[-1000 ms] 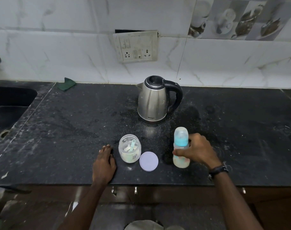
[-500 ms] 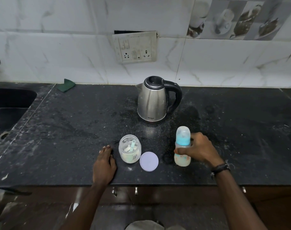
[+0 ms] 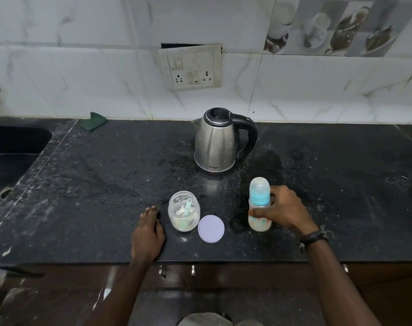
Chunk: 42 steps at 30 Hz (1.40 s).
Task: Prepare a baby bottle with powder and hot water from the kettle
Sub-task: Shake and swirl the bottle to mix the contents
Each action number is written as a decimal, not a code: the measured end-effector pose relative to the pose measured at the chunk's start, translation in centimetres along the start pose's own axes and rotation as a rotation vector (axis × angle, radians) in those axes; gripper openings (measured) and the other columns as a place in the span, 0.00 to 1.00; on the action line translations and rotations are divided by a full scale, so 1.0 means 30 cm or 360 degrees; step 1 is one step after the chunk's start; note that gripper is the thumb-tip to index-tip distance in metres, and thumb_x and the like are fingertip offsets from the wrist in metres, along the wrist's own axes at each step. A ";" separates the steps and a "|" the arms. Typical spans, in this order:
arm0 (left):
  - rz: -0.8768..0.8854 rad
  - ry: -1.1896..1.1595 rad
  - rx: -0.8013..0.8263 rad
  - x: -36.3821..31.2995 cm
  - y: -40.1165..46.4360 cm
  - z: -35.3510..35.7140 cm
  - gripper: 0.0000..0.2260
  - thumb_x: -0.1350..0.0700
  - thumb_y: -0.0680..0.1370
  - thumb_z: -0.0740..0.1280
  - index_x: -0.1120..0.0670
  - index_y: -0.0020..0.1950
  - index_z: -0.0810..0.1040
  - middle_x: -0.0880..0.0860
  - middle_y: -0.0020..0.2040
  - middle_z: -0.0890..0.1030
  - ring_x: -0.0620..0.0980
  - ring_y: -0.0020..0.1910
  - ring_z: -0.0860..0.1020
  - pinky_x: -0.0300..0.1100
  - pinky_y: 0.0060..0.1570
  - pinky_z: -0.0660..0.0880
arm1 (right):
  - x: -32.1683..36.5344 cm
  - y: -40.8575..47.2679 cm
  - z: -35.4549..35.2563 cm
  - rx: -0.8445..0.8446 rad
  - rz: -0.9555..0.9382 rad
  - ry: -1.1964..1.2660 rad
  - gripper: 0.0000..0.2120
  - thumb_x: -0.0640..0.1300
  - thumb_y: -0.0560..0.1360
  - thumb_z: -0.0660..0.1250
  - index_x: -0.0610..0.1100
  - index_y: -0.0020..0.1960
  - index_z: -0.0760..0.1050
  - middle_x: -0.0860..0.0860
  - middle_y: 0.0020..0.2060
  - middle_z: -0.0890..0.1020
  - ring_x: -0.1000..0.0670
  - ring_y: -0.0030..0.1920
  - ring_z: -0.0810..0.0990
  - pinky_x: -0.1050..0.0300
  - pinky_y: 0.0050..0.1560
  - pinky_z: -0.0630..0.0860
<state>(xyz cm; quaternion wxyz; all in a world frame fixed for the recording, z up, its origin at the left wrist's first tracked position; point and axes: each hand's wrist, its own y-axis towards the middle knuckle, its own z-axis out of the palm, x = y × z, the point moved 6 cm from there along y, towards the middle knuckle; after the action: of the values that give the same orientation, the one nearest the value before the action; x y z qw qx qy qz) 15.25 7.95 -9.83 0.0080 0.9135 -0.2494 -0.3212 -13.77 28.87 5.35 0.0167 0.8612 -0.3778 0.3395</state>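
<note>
The right hand (image 3: 283, 211) grips the capped baby bottle (image 3: 259, 204) upright on the black countertop (image 3: 94, 184), while the left hand (image 3: 148, 234) rests flat, holding nothing, beside the open powder jar (image 3: 183, 214)

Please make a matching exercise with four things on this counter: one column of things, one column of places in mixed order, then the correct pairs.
Things:
1. kettle
2. baby bottle
3. purple lid
4. green scoop

Places:
A. inside the open jar
B. flat on the counter, right of the jar
C. gripped by the right hand
D. nearest the wall

Pairs: 1-D, 2-C, 3-B, 4-A
</note>
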 end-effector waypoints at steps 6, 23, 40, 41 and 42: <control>0.0010 0.0001 -0.0006 0.001 0.000 0.002 0.18 0.67 0.76 0.67 0.62 0.67 0.78 0.61 0.68 0.77 0.62 0.68 0.75 0.57 0.65 0.73 | -0.008 -0.009 -0.004 -0.0016 0.0013 -0.0035 0.23 0.57 0.56 0.80 0.49 0.48 0.82 0.53 0.43 0.85 0.50 0.45 0.84 0.45 0.48 0.81; 0.0044 -0.0002 -0.0031 -0.007 -0.002 -0.004 0.18 0.68 0.76 0.67 0.63 0.66 0.78 0.61 0.67 0.78 0.61 0.67 0.76 0.57 0.65 0.73 | 0.018 -0.011 0.002 0.0015 -0.0058 0.0102 0.18 0.52 0.58 0.82 0.49 0.46 0.83 0.55 0.39 0.86 0.52 0.42 0.85 0.53 0.43 0.81; 0.0027 -0.0008 -0.0020 0.003 0.001 0.003 0.17 0.67 0.77 0.67 0.62 0.66 0.78 0.61 0.68 0.78 0.61 0.69 0.75 0.56 0.67 0.72 | 0.006 -0.026 0.000 0.0005 -0.0079 0.0126 0.18 0.56 0.57 0.81 0.51 0.43 0.82 0.55 0.38 0.86 0.54 0.41 0.85 0.53 0.41 0.81; 0.0027 -0.0025 -0.0021 0.004 0.002 0.003 0.17 0.67 0.77 0.66 0.62 0.66 0.78 0.61 0.68 0.77 0.61 0.69 0.75 0.56 0.67 0.72 | 0.008 -0.026 0.011 0.0049 -0.0134 0.0205 0.17 0.51 0.59 0.82 0.50 0.45 0.83 0.55 0.39 0.87 0.52 0.43 0.86 0.54 0.42 0.82; 0.0021 -0.0037 -0.0017 0.006 0.002 0.004 0.17 0.67 0.77 0.66 0.62 0.66 0.78 0.61 0.68 0.77 0.61 0.69 0.75 0.57 0.67 0.72 | 0.016 -0.030 0.007 0.0013 -0.0185 0.0235 0.15 0.46 0.61 0.83 0.49 0.46 0.83 0.53 0.41 0.87 0.51 0.45 0.86 0.56 0.43 0.82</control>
<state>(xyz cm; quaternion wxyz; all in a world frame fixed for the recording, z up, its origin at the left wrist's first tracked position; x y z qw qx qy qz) 15.27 7.83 -10.03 0.0120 0.9081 -0.2536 -0.3331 -12.82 29.13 5.67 0.0607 0.8544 -0.3236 0.4020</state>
